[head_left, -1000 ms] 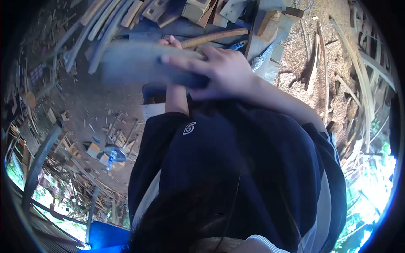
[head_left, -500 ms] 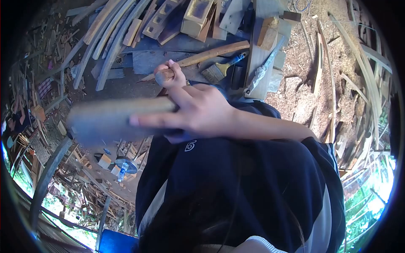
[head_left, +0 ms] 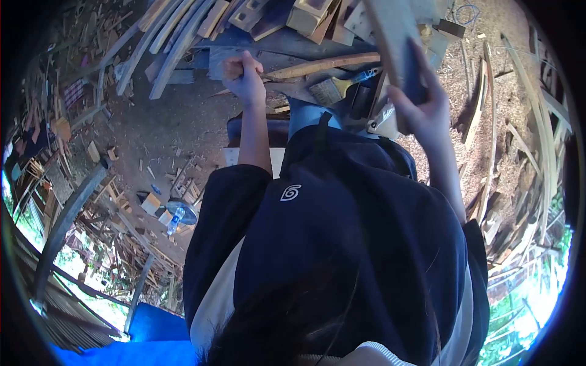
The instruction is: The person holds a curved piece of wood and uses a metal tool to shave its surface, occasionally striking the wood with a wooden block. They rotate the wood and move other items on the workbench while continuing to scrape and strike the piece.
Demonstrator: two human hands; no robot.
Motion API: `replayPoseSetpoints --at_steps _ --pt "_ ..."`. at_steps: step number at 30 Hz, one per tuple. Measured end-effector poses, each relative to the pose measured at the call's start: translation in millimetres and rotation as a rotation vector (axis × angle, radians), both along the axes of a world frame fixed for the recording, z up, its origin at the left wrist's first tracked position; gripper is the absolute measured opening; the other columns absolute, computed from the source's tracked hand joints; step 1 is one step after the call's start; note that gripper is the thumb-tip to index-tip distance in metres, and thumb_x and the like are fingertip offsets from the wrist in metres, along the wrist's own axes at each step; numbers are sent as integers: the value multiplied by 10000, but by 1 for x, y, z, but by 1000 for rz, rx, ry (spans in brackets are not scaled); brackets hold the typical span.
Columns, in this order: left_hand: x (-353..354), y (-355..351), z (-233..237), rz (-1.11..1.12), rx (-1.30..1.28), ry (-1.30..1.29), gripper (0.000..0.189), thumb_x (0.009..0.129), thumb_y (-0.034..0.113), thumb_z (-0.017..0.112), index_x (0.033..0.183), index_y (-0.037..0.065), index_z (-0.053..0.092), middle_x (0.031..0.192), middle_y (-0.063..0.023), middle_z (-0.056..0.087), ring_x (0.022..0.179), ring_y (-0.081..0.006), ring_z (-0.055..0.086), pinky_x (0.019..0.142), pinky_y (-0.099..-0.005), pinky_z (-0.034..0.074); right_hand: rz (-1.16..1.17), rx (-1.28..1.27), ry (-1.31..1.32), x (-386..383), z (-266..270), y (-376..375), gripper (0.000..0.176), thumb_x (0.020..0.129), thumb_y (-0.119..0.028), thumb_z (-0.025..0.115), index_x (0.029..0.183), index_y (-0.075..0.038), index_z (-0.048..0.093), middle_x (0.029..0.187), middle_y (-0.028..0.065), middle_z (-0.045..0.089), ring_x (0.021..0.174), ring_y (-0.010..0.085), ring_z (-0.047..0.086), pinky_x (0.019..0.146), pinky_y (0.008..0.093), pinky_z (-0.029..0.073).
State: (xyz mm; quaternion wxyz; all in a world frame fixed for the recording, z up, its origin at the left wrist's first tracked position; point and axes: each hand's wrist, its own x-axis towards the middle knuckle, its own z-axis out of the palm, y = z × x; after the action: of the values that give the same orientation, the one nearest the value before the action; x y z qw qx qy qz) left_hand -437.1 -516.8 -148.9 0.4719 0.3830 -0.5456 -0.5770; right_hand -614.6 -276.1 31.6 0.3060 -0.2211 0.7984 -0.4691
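Observation:
At upper left, my left hand (head_left: 247,84) is closed around a small brown wooden piece (head_left: 232,66); its blunt end shows at the fingers and the rest is hidden. My right hand (head_left: 427,110), at upper right, grips the lower end of a long flat wooden board (head_left: 394,39), thumb on one edge and fingers along the other. The board reaches the top edge of the view. Between the hands lie a curved wooden strip (head_left: 323,64) and a wide paintbrush (head_left: 329,90) with a blue and yellow handle.
Curved wooden strips (head_left: 177,58) and hollowed blocks (head_left: 247,13) lie at the top. Scrap wood covers the left side. A water bottle (head_left: 176,221) stands on a round stool (head_left: 188,210) at lower left. Wood shavings (head_left: 473,67) and long strips lie on the right.
My right hand has swung from the left across to the upper right with the board. My left hand has moved slightly up, and its forearm now shows. The view has shifted a little.

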Motion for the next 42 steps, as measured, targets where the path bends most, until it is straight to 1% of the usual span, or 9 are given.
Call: replayPoseSetpoints --at_steps 3,10,13,18,20,24,33,38,42 --pt "-1 -7 -5 -9 77 38 224 940 71 632 847 56 428 573 -57 497 469 -128 500 476 -272 429 -86 37 50 -3 -16 40 813 754 -185 761 1494 -163 426 1311 190 605 1166 226 614 981 369 496" --pt "-2 -39 -21 334 442 76 198 932 73 623 901 60 428 630 -42 492 505 -127 476 485 -296 437 -115 173 -106 28 -39 66 834 742 -243 765 1499 -203 420 1259 210 633 1195 272 606 995 369 478" --pt "3 -57 -33 424 555 41 192 932 68 613 899 64 424 647 -35 483 532 -124 477 481 -307 439 -6 219 -53 33 -53 58 826 735 -288 766 1489 -261 430 1210 220 654 1103 293 661 939 387 517" --pt "-5 -55 -33 410 515 44 182 923 41 596 866 59 424 628 -38 478 501 -126 467 459 -312 434 401 719 75 37 -63 23 800 746 -432 724 1475 -417 396 1003 198 679 891 343 702 793 469 564" --pt "-11 -48 -28 119 297 11 171 915 23 582 871 49 419 590 -43 475 440 -130 463 428 -308 419 455 773 112 38 -82 21 812 747 -443 724 1480 -431 376 974 191 675 905 349 701 799 471 564" --pt "-31 -26 -9 -51 146 -98 167 908 3 572 822 43 434 545 -56 509 394 -133 481 387 -289 388 498 833 126 44 -90 23 834 752 -463 728 1491 -438 345 962 198 672 933 364 698 807 474 566" --pt "-32 -25 -24 -531 131 -105 197 831 -113 548 890 62 478 613 -50 505 444 -136 483 420 -303 411 510 907 73 48 -75 3 818 778 -456 712 1506 -387 344 1128 114 702 1030 307 684 867 452 558" --pt "-49 -21 -27 -608 194 -202 176 812 -89 589 850 62 506 614 -40 517 442 -125 501 402 -283 398 493 908 54 51 -75 -2 815 781 -462 709 1507 -362 353 1122 116 703 1032 305 684 866 438 559" --pt "-64 -22 -43 -687 -68 -338 141 802 -41 624 819 57 524 568 -16 520 429 -104 501 390 -271 386 458 894 53 52 -78 -1 815 772 -470 705 1503 -356 363 1115 120 703 1023 302 688 866 435 562"
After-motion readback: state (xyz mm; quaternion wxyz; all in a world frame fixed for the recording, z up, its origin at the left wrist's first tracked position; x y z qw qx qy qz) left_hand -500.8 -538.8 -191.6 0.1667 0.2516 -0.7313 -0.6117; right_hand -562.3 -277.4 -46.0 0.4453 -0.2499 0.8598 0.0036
